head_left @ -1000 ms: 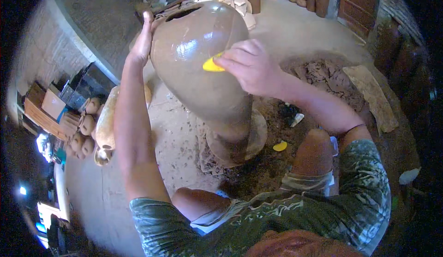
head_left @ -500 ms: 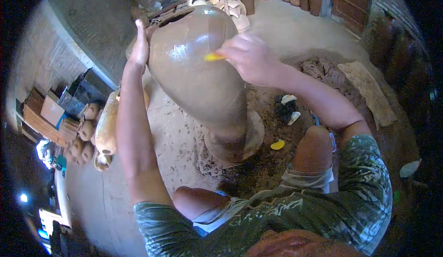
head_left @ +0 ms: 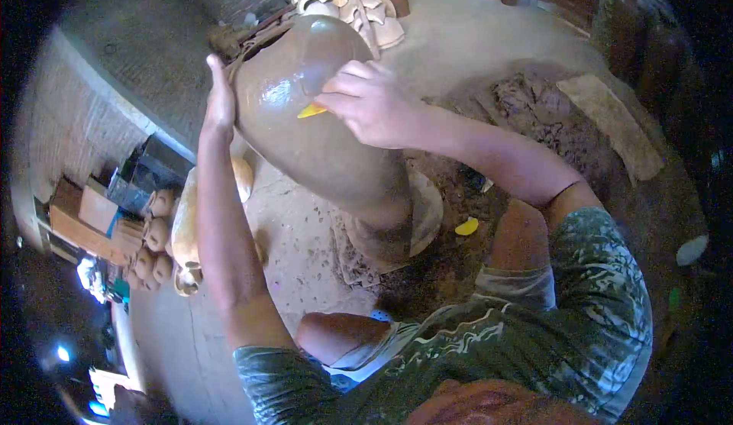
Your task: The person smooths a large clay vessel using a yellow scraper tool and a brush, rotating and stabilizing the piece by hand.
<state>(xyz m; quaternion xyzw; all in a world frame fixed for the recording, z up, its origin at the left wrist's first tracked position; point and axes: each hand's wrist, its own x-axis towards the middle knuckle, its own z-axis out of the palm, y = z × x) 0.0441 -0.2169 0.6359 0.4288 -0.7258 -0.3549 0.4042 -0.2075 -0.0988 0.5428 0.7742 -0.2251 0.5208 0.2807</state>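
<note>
A tall wet clay pot [head_left: 321,146], wide at the shoulder and narrow at the foot, stands on a round base [head_left: 427,207] before me. My left hand [head_left: 220,100] lies stretched along the pot's left side by the rim; some of its fingers are hidden. Pinched in my right hand [head_left: 370,104] is a small yellow scraper [head_left: 311,110], its edge against the shiny shoulder of the pot. A second yellow piece [head_left: 466,227] lies on the dirt to the right of the base, near my right knee.
Loose dark clay [head_left: 534,112] and a flat board [head_left: 615,127] lie on the right. Pale curved shards [head_left: 366,16] are heaped behind the pot. Small round pots [head_left: 156,234] and a long tan vessel [head_left: 185,230] rest at left. More clay vessels line the back wall.
My right hand has drawn the scraper leftward and slightly down across the pot's wall. The left hand stays at the pot's side, and the whole view has shifted a little.
</note>
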